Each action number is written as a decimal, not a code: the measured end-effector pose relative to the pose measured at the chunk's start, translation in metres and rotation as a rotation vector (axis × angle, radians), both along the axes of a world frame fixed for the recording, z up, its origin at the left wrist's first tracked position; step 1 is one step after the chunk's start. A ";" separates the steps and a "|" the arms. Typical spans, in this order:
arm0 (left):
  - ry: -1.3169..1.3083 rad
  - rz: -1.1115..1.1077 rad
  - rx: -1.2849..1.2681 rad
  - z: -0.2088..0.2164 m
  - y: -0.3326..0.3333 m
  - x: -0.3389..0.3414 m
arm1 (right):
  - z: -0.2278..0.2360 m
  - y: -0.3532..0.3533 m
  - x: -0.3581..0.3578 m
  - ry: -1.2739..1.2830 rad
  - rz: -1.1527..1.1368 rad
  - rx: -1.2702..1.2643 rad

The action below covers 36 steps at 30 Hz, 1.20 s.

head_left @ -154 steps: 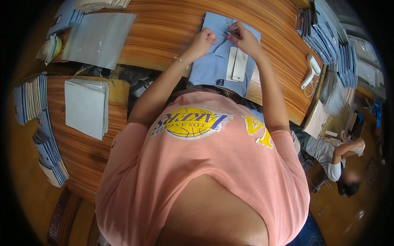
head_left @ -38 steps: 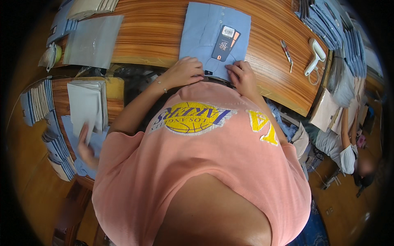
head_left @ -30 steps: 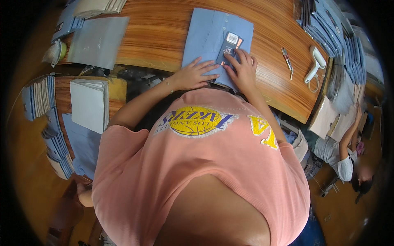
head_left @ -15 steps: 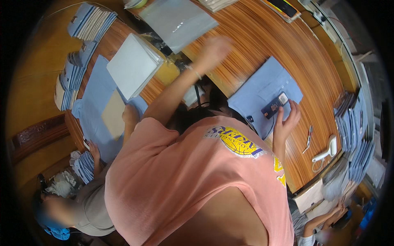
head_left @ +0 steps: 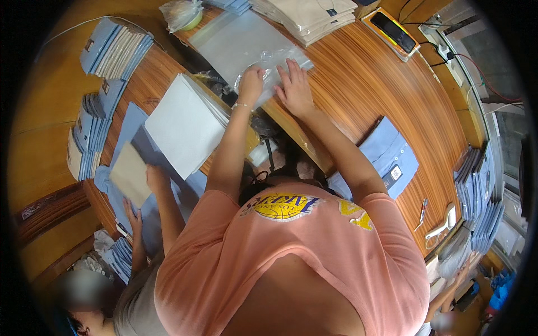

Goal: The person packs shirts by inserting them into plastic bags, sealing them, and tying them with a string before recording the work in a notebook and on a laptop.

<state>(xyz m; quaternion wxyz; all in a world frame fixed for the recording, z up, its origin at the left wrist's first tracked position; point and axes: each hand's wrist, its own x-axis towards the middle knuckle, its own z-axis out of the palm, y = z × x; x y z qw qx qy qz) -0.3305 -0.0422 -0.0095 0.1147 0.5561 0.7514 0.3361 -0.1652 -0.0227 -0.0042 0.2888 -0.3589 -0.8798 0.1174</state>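
Note:
A stack of clear plastic bags point(head_left: 231, 40) lies at the table's far left edge. My left hand point(head_left: 251, 85), a bracelet on its wrist, is closed on the near edge of the top plastic bag. Beside it my right hand point(head_left: 295, 89) is open, its fingers spread on the bag's right corner, where the film is wrinkled. To the right, a folded light-blue shirt point(head_left: 389, 148) lies on the table with a dark hang tag point(head_left: 393, 175) on it. My right forearm hides part of the shirt.
Beige folded shirts point(head_left: 305, 19) and a phone on a box point(head_left: 394, 32) are at the back. A white tagging gun point(head_left: 445, 223) and a small cutter point(head_left: 421, 214) lie right. Left, a co-worker's hands hold beige card point(head_left: 133, 175) near white sheets point(head_left: 185, 126). Folded shirts point(head_left: 482, 190) are stacked far right.
My right hand has left the blue shirt and its tag and moved over to the plastic bags. My left hand has come down onto the bag. The co-worker's beige card has been raised.

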 end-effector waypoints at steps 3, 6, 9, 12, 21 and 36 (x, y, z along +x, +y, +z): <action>-0.037 0.101 0.034 0.017 -0.005 0.008 | -0.018 0.003 -0.007 -0.098 -0.010 -0.046; -0.036 0.178 0.128 0.066 -0.009 0.014 | -0.023 0.005 -0.012 -0.178 -0.007 -0.111; -0.063 -0.076 0.203 0.158 -0.025 0.036 | -0.021 0.022 -0.003 0.083 0.002 -0.341; -0.493 -0.375 -0.171 0.204 -0.044 0.057 | 0.018 0.029 0.012 0.506 -0.014 -0.203; -1.825 -0.959 -0.434 0.203 -0.001 0.194 | 0.122 -0.014 0.171 0.570 0.122 -0.541; -1.227 -0.841 -0.725 0.053 0.036 0.341 | 0.090 -0.036 0.407 1.026 -0.473 -1.380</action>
